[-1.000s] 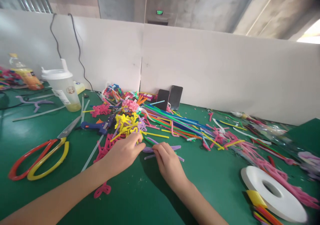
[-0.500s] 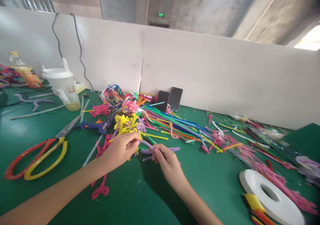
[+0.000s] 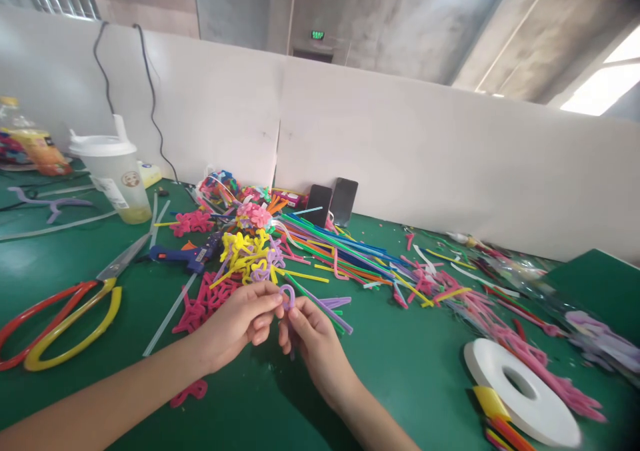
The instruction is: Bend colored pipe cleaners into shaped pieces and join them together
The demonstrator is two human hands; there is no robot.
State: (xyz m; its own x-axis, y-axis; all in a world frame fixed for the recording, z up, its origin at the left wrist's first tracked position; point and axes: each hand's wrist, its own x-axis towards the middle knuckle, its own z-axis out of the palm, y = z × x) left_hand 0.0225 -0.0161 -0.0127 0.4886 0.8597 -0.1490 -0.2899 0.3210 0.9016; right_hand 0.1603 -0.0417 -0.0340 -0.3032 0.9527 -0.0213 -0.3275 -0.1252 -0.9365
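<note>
A purple pipe cleaner is bent into a small upright loop between my hands, low over the table. My left hand pinches one side of the loop with thumb and forefinger. The other side is gripped by my right hand, whose fingers curl round and hide part of the stem. Just behind lie yellow bent pipe cleaner shapes mixed with purple ones. Pink bent shapes lie beside and partly under my left forearm. Loose purple pipe cleaners rest beyond my right hand.
Large scissors and a blue glue gun lie at left, near a lidded plastic cup. Straight coloured pipe cleaners spread across the middle. Two phones lean at the back wall. A white tape roll lies at right.
The purple pipe cleaner has gone from a gentle arc to a tight loop. My hands have come closer together. The whole view has shifted slightly.
</note>
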